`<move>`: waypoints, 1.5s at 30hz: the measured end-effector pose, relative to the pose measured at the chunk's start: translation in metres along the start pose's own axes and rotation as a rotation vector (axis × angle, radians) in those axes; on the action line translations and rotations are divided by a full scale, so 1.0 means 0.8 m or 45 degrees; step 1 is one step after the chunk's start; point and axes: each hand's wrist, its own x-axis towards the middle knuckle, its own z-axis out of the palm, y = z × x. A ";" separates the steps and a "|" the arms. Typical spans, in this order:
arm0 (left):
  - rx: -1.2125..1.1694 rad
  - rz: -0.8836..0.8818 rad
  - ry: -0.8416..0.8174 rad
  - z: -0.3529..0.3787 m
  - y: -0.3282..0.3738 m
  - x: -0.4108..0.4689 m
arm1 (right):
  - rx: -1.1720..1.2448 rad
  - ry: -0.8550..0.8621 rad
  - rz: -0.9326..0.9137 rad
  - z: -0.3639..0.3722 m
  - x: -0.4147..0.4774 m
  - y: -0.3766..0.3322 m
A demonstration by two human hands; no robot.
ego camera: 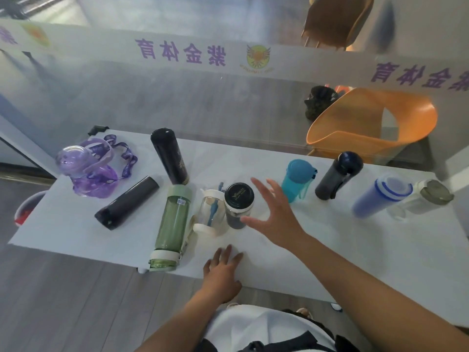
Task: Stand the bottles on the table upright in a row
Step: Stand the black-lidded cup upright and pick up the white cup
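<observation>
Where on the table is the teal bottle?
In the head view, the teal bottle stands right of centre, between the open right hand and the dark navy bottle.

Red bin [26, 212], perhaps half-hidden

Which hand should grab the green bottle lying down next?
Probably the left hand: it rests on the table edge just beside the green bottle. The right hand hovers open past the black-lidded jar, farther away.

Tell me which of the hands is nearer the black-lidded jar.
Right. The right hand hovers open just beside the black-lidded jar; the left hand rests flat near the table's front edge.
</observation>
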 end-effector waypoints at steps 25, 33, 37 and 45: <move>-0.075 -0.112 -0.025 0.003 -0.018 -0.018 | 0.053 0.217 0.197 -0.021 0.189 0.003; -0.168 -0.128 -0.084 -0.019 -0.012 -0.019 | 0.076 0.255 0.285 0.000 0.222 0.029; -0.484 -0.177 0.085 -0.059 -0.005 -0.019 | 0.050 0.241 0.295 -0.002 0.220 0.026; -0.624 -0.333 0.582 -0.167 0.001 0.034 | 0.251 0.199 0.047 0.013 0.084 0.031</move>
